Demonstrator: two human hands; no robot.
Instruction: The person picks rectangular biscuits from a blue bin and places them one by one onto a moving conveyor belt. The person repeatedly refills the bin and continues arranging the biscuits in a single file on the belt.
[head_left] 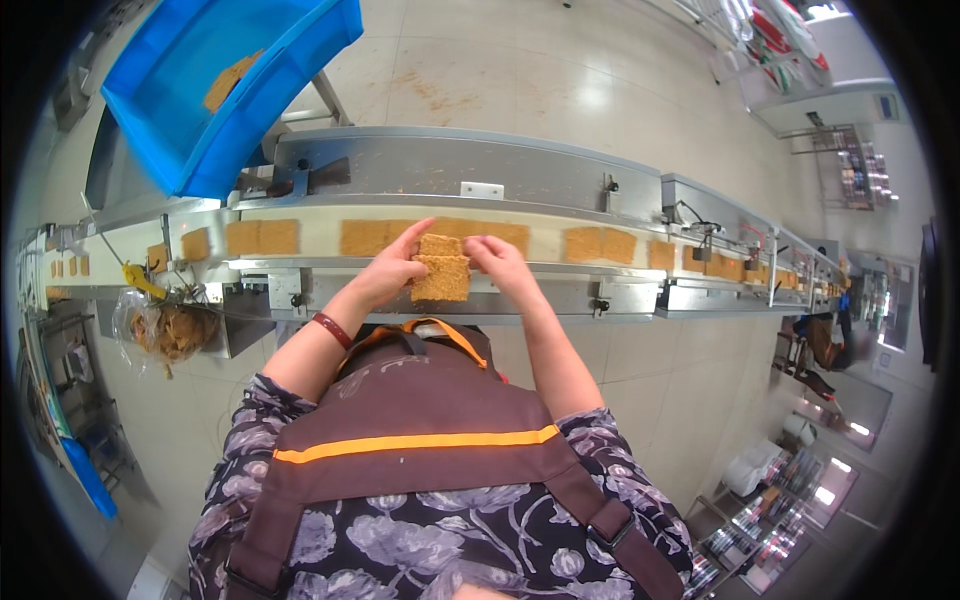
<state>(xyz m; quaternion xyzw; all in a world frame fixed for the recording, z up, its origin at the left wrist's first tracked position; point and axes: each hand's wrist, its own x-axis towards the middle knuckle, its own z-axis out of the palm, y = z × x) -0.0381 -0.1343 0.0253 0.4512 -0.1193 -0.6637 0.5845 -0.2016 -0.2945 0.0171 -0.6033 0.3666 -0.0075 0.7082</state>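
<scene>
My left hand (388,272) grips the left edge of a golden-brown, crumbly square cracker (440,282), its index finger stretched out along the side. A second cracker (440,244) of the same kind overlaps it at the far edge. The fingertips of my right hand (500,264) are pinched together at the right edge of that far piece. Both crackers are held above the near rail of a conveyor. Directly beyond my hands, more flat brown crackers (370,236) lie on the pale conveyor belt (545,242), partly hidden by my fingers.
Pairs and single crackers (600,244) run along the belt to both sides. Beyond the conveyor at the left stands a blue bin (150,100) holding some brown pieces. A clear bag of brown pieces (175,332) hangs near left, below a yellow clamp (143,281). Metal guards (480,170) border the belt.
</scene>
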